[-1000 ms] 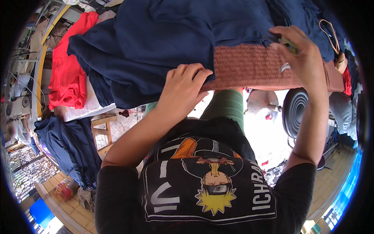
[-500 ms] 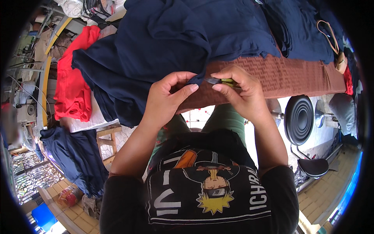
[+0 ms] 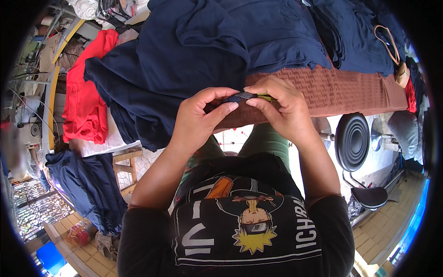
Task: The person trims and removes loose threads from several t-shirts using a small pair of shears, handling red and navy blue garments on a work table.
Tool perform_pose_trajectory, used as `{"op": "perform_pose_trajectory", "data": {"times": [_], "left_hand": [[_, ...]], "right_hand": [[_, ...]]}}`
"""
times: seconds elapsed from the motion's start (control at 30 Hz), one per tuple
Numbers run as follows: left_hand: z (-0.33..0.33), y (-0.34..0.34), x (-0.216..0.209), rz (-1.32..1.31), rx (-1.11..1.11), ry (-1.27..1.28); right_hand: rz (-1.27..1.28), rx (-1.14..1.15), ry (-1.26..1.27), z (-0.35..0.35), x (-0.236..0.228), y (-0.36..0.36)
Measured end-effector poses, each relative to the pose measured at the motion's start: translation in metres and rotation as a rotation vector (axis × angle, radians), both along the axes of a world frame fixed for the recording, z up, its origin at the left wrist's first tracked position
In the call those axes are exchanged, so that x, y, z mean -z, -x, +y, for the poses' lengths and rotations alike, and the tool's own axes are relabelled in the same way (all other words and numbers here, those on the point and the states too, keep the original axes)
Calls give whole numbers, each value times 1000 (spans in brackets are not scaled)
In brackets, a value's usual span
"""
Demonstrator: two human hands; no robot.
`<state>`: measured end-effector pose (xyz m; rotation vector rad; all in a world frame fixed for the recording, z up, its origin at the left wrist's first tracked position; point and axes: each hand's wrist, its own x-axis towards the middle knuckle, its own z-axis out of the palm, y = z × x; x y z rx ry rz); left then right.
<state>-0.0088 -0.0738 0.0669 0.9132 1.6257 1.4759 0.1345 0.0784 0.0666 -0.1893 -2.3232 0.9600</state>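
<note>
A wide navy cloth garment [image 3: 194, 51] is spread over the table and hangs off its near left side. My left hand [image 3: 200, 115] pinches a small edge of that cloth between thumb and forefinger. Between the thumb and fingers of my right hand [image 3: 281, 108] is a pair of thread snips [image 3: 264, 97] with a yellow-green handle and short grey blades. The blades point left and meet the pinched cloth edge at my left fingertips. Most of the handle is hidden inside my right hand.
The table's brown patterned cover [image 3: 332, 90] shows at the right, below folded navy garments [image 3: 355, 37]. A red cloth [image 3: 85, 97] lies at the left, above more navy cloth [image 3: 87, 184] hanging lower. A round black stool seat [image 3: 353, 142] stands right of my legs.
The snips in my right hand have moved slightly left, so their blades now meet the cloth edge. My left hand keeps its pinch, shifted a little to the right.
</note>
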Motion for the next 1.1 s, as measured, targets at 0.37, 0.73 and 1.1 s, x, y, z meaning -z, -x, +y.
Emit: {"op": "perform_pose_trajectory", "data": {"times": [0.37, 0.73, 1.1], "left_hand": [[3, 0, 2, 114, -24, -7], [9, 10, -4, -17, 45, 316], [2, -7, 20, -522, -256, -395]], "right_hand": [[40, 128, 394, -1, 14, 4], [-192, -72, 869, -12, 17, 24], [191, 21, 1117, -38, 16, 25]]}}
